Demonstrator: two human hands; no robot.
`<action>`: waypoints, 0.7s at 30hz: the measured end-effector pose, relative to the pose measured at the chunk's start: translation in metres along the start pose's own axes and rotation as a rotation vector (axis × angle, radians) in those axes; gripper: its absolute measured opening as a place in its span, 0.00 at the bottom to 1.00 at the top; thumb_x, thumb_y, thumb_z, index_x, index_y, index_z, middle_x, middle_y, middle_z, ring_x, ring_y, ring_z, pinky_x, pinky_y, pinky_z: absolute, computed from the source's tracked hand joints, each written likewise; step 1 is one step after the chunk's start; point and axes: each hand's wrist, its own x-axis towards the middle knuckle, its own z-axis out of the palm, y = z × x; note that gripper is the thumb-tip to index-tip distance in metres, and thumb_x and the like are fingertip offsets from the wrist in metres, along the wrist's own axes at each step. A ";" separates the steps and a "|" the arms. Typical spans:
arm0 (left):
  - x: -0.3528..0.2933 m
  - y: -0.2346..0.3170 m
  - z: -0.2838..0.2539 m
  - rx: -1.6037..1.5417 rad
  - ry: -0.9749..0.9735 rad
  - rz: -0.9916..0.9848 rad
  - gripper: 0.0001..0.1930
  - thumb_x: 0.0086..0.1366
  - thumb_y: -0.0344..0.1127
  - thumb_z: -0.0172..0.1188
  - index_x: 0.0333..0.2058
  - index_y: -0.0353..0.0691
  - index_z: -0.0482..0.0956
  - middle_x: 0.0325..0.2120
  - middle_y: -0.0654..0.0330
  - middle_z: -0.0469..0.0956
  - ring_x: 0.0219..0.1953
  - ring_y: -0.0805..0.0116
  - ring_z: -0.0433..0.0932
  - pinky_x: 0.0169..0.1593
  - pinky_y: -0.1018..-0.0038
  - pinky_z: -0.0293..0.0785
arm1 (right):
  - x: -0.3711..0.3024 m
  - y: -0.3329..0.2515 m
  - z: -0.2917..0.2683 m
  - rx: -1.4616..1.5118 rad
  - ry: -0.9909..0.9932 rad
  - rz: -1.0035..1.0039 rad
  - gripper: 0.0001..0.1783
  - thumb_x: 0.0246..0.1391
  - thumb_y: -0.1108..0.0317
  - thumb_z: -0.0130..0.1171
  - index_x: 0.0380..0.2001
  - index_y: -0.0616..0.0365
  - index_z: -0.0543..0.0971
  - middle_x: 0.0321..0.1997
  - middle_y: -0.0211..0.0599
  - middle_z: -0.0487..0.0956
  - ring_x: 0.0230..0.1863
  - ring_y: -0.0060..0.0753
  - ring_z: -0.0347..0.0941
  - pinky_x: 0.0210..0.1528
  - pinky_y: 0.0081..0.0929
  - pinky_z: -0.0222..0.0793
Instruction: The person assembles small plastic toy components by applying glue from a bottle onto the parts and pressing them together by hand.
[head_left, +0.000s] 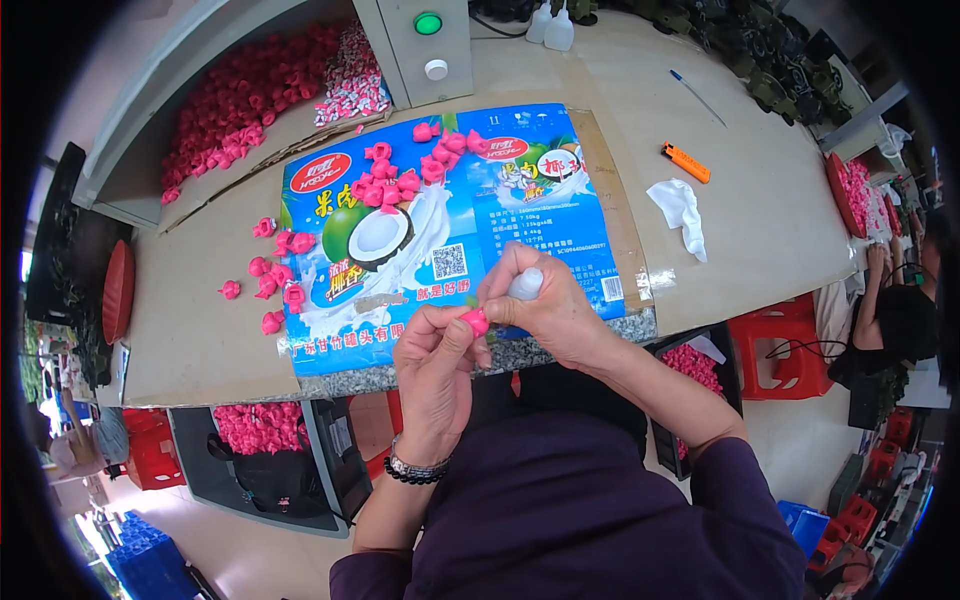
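Near the table's front edge, my left hand (432, 365) pinches a small pink artificial flower bud (476, 321) between thumb and fingertips. My right hand (548, 312) is closed around a small white squeeze bottle (526, 284), its round end showing above the fingers. The right thumb and fingertips also meet at the bud, where a bit of green shows; what exactly they grip there is hidden. Both hands are over a blue printed cardboard sheet (515, 240). Beyond them, a loose cluster of pink buds (380, 185) lies on the sheet, with several more (268, 275) at its left edge.
A grey-white bin (240, 90) at the far left holds heaped pink buds. White bottles (558, 30) stand at the back. An orange cutter (687, 162), a pen (698, 97) and white tissue (680, 215) lie to the right. Crates of pink pieces (258, 428) sit below the table.
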 end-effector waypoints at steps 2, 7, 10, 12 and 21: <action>0.000 0.000 -0.001 0.024 0.027 0.007 0.07 0.65 0.34 0.60 0.37 0.37 0.76 0.28 0.60 0.78 0.26 0.73 0.75 0.29 0.78 0.72 | 0.001 -0.001 0.002 -0.047 0.017 0.006 0.09 0.48 0.80 0.64 0.27 0.59 0.73 0.32 0.33 0.75 0.34 0.22 0.72 0.37 0.21 0.71; 0.003 0.007 -0.006 0.094 0.028 -0.008 0.07 0.65 0.33 0.60 0.36 0.36 0.76 0.29 0.60 0.79 0.26 0.74 0.75 0.30 0.78 0.72 | 0.003 0.003 0.004 -0.119 0.034 -0.014 0.09 0.48 0.79 0.64 0.27 0.59 0.72 0.30 0.33 0.76 0.33 0.21 0.73 0.37 0.22 0.71; 0.008 0.019 -0.015 0.232 0.021 0.013 0.06 0.64 0.31 0.60 0.36 0.35 0.77 0.29 0.60 0.79 0.26 0.76 0.75 0.30 0.79 0.71 | 0.008 0.000 0.008 -0.202 0.042 -0.034 0.09 0.48 0.78 0.64 0.28 0.60 0.72 0.28 0.31 0.77 0.33 0.20 0.73 0.37 0.22 0.70; 0.013 0.031 -0.022 0.396 0.055 0.098 0.04 0.63 0.28 0.60 0.36 0.35 0.77 0.28 0.61 0.79 0.26 0.78 0.74 0.31 0.81 0.70 | 0.013 -0.004 0.009 -0.230 0.040 -0.043 0.08 0.48 0.78 0.64 0.29 0.61 0.73 0.28 0.31 0.77 0.33 0.21 0.74 0.38 0.22 0.71; 0.072 0.108 -0.066 1.526 0.416 0.969 0.10 0.54 0.25 0.64 0.37 0.34 0.77 0.33 0.58 0.79 0.39 0.63 0.74 0.42 0.69 0.69 | 0.018 -0.019 -0.010 -0.386 0.117 -0.077 0.06 0.49 0.79 0.61 0.30 0.59 0.74 0.35 0.32 0.80 0.38 0.19 0.73 0.44 0.21 0.69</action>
